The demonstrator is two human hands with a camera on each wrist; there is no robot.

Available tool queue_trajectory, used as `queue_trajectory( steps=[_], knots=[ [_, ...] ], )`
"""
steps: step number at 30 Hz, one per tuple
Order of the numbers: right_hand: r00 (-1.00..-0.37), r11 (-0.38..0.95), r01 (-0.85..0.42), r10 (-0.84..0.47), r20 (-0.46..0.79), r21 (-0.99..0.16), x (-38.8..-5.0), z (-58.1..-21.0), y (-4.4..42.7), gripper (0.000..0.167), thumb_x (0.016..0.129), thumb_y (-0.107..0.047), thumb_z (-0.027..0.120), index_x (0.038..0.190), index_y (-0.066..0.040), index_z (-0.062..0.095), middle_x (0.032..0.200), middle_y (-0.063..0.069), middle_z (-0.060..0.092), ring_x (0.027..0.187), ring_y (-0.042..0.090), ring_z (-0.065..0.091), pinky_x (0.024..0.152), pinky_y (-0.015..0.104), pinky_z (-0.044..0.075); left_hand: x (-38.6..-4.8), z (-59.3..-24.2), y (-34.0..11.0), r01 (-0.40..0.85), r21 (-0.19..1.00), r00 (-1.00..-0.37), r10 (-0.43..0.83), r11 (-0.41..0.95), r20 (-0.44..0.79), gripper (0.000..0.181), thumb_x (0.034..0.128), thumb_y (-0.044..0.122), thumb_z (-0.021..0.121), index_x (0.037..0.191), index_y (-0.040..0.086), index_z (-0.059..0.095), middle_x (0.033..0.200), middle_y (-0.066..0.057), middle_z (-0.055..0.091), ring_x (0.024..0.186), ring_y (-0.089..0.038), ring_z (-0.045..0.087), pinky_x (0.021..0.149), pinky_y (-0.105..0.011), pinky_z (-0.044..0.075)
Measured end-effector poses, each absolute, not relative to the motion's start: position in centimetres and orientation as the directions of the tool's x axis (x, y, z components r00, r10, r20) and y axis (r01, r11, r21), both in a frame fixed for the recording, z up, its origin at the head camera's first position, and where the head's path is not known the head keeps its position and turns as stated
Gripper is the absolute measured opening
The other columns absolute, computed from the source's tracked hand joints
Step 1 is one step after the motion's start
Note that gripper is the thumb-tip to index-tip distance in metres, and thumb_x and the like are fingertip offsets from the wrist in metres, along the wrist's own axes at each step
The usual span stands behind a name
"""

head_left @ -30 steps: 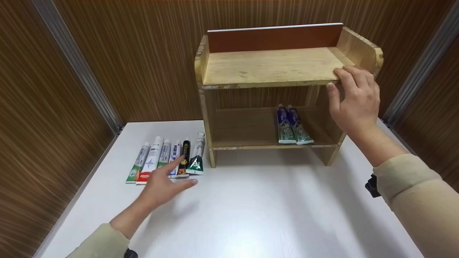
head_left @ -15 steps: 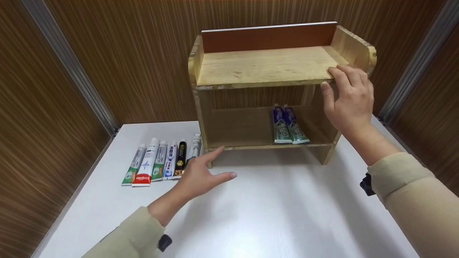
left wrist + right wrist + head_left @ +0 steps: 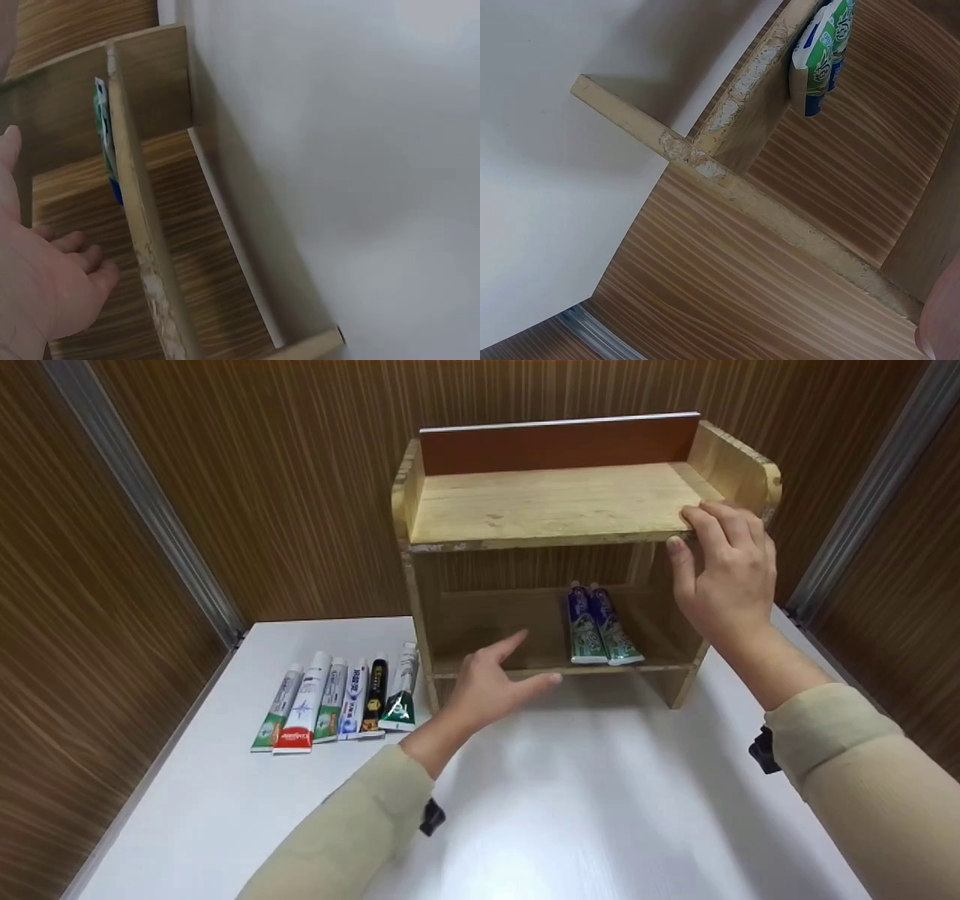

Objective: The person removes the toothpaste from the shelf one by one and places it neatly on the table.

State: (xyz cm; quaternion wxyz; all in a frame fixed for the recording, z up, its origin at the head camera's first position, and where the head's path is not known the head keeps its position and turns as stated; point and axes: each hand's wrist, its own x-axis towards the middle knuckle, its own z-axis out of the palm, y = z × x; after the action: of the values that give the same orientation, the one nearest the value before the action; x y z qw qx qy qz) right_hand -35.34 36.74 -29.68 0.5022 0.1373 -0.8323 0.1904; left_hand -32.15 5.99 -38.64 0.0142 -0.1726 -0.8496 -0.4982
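A small two-level wooden shelf [image 3: 555,506] stands on the white table. My right hand [image 3: 727,566] grips the front edge of its upper board near the right side, fingers on top and thumb at the front. In the head view my left hand [image 3: 487,686] is in front of the lower board, thumb and fingers spread, holding nothing. The left wrist view also shows this hand [image 3: 56,281] beside the lower board's edge. Two purple-and-green toothpaste tubes [image 3: 585,630] lie side by side on the lower board, right of the left hand.
Left of the shelf, several toothpaste tubes lie in a row on the table [image 3: 187,810]: a red-and-white tube [image 3: 304,709], a black tube [image 3: 375,694] and a green-and-silver tube [image 3: 401,690] among them. Wood-grained walls [image 3: 262,472] enclose the back and sides.
My left hand has moved right, from above the row of tubes to the front of the lower board, still spread. My right hand stays on the upper board. The view has shifted slightly.
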Motion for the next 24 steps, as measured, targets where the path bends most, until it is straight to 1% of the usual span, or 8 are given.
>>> queue_trajectory(
  steps=[7, 13, 16, 19, 21, 24],
  knots=[
    [-0.456, 0.893, -0.415, -0.036, 0.889, -0.176, -35.4, -29.7, 36.9, 0.041, 0.107, -0.037, 0.06, 0.135, -0.008, 0.068, 0.139, 0.015, 0.063, 0.136, 0.038, 0.051, 0.111, 0.062, 0.037, -33.8, -38.9, 9.3, 0.254, 0.883, -0.958, 0.231, 0.394, 0.173, 0.089, 0.0856, 0.051, 0.088, 0.158, 0.014, 0.052, 0.161, -0.004, 0.051, 0.15, -0.023, 0.044, 0.119, -0.04, 0.041],
    [-0.466, 0.894, -0.407, -0.025, 0.885, -0.189, -35.3, -29.7, 36.9, 0.04, 0.107, -0.036, 0.061, 0.135, -0.009, 0.068, 0.139, 0.015, 0.063, 0.136, 0.038, 0.051, 0.112, 0.062, 0.037, -35.0, -38.9, 11.3, 0.216, 0.907, -0.969, 0.194, 0.362, 0.153, 0.088, 0.088, 0.05, 0.086, 0.157, 0.007, 0.051, 0.159, -0.011, 0.053, 0.147, -0.027, 0.048, 0.116, -0.039, 0.045],
    [-0.468, 0.892, -0.407, -0.02, 0.884, -0.196, -35.3, -29.8, 36.7, 0.039, 0.106, -0.036, 0.062, 0.135, -0.009, 0.068, 0.139, 0.014, 0.064, 0.136, 0.038, 0.051, 0.112, 0.061, 0.037, -35.6, -38.9, 12.1, 0.212, 0.911, -0.972, 0.176, 0.355, 0.158, 0.088, 0.0892, 0.05, 0.085, 0.156, 0.004, 0.051, 0.157, -0.013, 0.054, 0.145, -0.028, 0.05, 0.115, -0.04, 0.046],
    [-0.464, 0.891, -0.41, -0.02, 0.886, -0.195, -35.4, -29.7, 36.6, 0.039, 0.106, -0.035, 0.062, 0.135, -0.009, 0.068, 0.139, 0.014, 0.064, 0.136, 0.038, 0.051, 0.113, 0.061, 0.037, -36.2, -39.0, 12.9, 0.26, 0.909, -0.962, 0.173, 0.324, 0.213, 0.084, 0.0895, 0.047, 0.085, 0.155, 0.005, 0.054, 0.15, -0.014, 0.061, 0.142, -0.029, 0.055, 0.114, -0.041, 0.047],
    [-0.462, 0.892, -0.409, -0.024, 0.886, -0.189, -35.4, -29.7, 36.6, 0.039, 0.106, -0.035, 0.061, 0.135, -0.009, 0.068, 0.139, 0.015, 0.064, 0.136, 0.038, 0.051, 0.113, 0.061, 0.036, -36.6, -39.1, 13.3, 0.305, 0.905, -0.949, 0.176, 0.297, 0.262, 0.082, 0.0892, 0.045, 0.086, 0.155, 0.008, 0.055, 0.146, -0.013, 0.064, 0.138, -0.029, 0.058, 0.112, -0.04, 0.048],
    [-0.461, 0.89, -0.415, -0.028, 0.887, -0.188, -35.4, -29.7, 36.5, 0.04, 0.106, -0.037, 0.061, 0.135, -0.009, 0.068, 0.139, 0.015, 0.064, 0.136, 0.038, 0.051, 0.113, 0.061, 0.037, -37.0, -39.5, 13.8, 0.35, 0.895, -0.934, 0.178, 0.278, 0.31, 0.081, 0.0887, 0.042, 0.087, 0.156, 0.012, 0.054, 0.144, -0.013, 0.066, 0.134, -0.028, 0.062, 0.109, -0.037, 0.051]
  ],
)
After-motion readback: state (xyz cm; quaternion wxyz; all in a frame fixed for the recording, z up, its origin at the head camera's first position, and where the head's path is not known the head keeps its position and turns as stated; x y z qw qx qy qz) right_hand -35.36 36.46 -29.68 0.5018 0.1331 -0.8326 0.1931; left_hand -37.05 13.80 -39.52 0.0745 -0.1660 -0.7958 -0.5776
